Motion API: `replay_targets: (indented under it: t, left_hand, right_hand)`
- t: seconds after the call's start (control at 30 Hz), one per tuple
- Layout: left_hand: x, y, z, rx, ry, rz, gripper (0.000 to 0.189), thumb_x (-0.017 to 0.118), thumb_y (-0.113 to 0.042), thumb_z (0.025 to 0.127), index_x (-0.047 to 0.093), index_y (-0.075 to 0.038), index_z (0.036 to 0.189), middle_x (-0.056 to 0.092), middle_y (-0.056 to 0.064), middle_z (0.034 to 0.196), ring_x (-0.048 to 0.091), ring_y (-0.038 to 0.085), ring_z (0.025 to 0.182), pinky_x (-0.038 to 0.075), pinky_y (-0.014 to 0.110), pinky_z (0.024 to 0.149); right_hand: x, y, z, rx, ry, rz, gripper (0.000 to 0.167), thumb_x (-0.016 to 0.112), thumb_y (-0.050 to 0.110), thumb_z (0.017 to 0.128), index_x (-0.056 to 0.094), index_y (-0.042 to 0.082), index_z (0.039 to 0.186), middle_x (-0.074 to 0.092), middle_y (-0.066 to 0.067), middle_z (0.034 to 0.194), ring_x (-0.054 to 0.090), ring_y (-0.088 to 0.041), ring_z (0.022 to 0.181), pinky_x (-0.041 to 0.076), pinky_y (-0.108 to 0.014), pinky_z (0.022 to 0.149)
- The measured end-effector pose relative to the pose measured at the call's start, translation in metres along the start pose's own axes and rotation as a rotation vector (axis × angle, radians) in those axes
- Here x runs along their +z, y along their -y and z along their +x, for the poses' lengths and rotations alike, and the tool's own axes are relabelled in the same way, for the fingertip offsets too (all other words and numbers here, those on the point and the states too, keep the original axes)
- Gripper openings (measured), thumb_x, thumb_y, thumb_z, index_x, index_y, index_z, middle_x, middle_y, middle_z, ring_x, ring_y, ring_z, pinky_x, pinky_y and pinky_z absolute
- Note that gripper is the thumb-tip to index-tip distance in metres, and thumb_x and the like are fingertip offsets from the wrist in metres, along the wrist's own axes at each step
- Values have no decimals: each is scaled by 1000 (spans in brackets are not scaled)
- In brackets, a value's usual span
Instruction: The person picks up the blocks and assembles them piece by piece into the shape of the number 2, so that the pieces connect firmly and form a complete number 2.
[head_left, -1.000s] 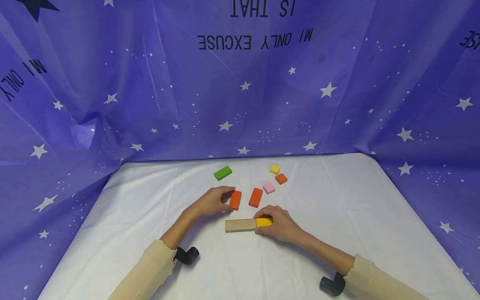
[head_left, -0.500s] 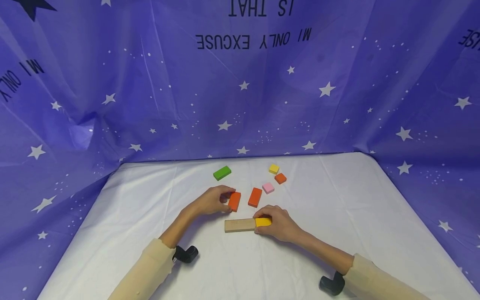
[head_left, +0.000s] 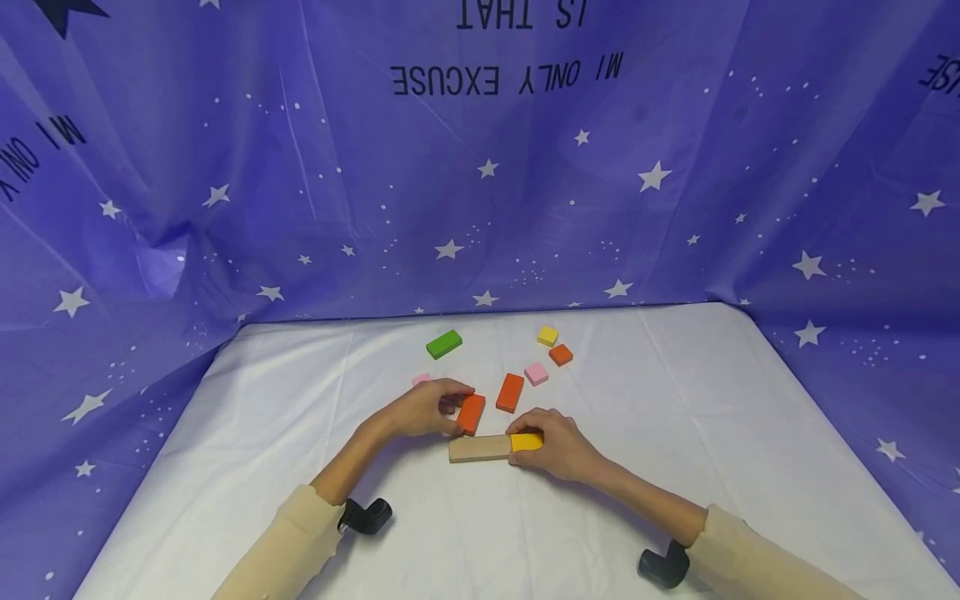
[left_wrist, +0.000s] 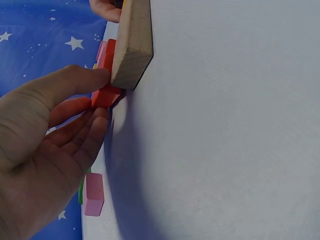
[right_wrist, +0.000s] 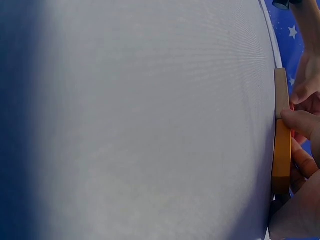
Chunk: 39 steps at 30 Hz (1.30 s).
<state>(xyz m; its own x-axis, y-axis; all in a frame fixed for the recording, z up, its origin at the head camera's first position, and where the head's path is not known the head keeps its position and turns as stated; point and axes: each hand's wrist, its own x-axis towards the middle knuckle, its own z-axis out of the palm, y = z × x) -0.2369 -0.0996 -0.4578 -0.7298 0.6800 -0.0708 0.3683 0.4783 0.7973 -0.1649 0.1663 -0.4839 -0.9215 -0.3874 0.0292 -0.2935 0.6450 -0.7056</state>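
My left hand pinches a red-orange rectangular block between thumb and fingers, just behind a plain wooden block. With the right hand I grip a yellow block that sits end to end with the wooden one. Seen from the left wrist, the red block overlaps the near end of the wooden block. In the right wrist view the yellow block and wooden block form one straight row, thumb at their joint.
Behind the hands lie a second red block, a pink block, an orange block, a small yellow block and a green block. Another pink block peeks out behind the left hand. A white cloth covers the table.
My left hand has drawn the red block toward me, closer to the wooden block, uncovering a pink block behind the hand. The right hand stays on the yellow block.
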Motion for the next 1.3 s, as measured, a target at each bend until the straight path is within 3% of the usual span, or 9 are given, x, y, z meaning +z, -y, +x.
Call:
replay_targets:
  t: [0.47,0.8,1.3]
  left_hand:
    - [4,2,0,18,31,-1,61,76,2,78,55,11,134,61,18,129,60,27,114,52,32,98]
    - [3,0,0,23,33,61,60,76,-1,79,56,8,134,62,15,129,60,26,113,51,36,99]
    - [1,-1,-2,9,42,30,62,79,-7,81,55,8,136,60,16,132,59,27,117,48,40,103]
  right_hand:
    - [2,-1,-1,7,-3,2,26,86,24,79,73,24,103,66,11,102,55,-18,99,40,-48,89]
    - [1,0,0,28,2,-5,26,86,24,79,73,24,102,65,13,100,54,-17,99,38,-46,88]
    - [-1,-1,1,-24,1,-7,26,86,25,79,73,22,101,66,11,100,54,-17,96,41,-44,85]
